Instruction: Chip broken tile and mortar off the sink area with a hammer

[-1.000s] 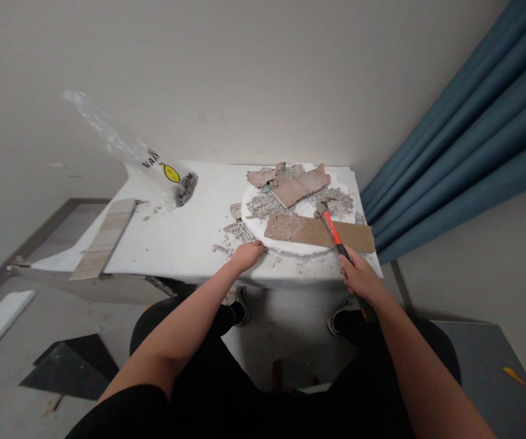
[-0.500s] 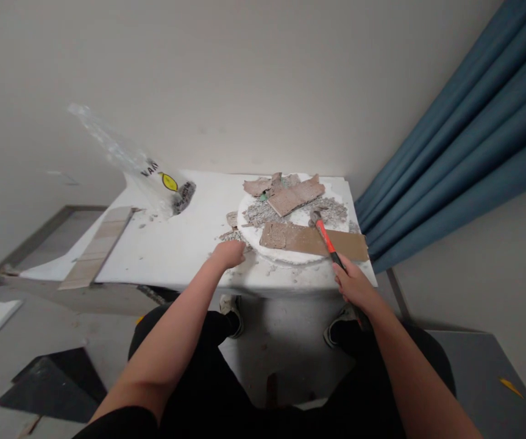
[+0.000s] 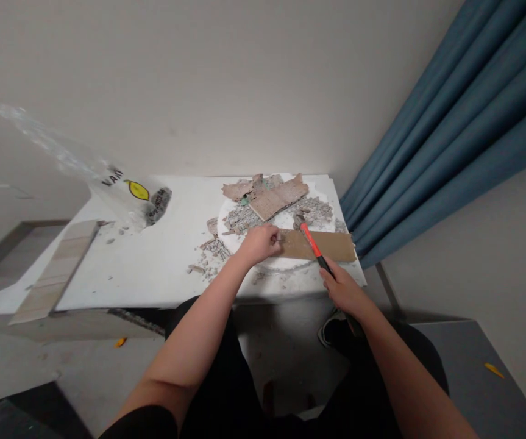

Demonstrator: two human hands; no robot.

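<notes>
Landmark: the round white board, lying on the white surface.
Hammer: its head is over the round board beside the grey crumbs; the red and black handle of the hammer slants across the brown strip toward the board's near right side. Whether the head touches anything, I cannot tell.
Right hand: wrapped around the black grip, just off the board's near right edge; the right hand has the hammer head ahead of it and to its left.
Left hand: fingers curled in, over the near left part of the board; whether the left hand pinches anything cannot be told. The hammer head is to its right, apart from it.
Brown strip: across the board's near half, jutting past its right edge; the left hand covers the left end of the brown strip.
Broken slabs: the brown broken slabs lie on the board's far part.
Loose rubble: the rubble is just left of the board.
Clear bag: the clear bag stands well left of the board.
</notes>
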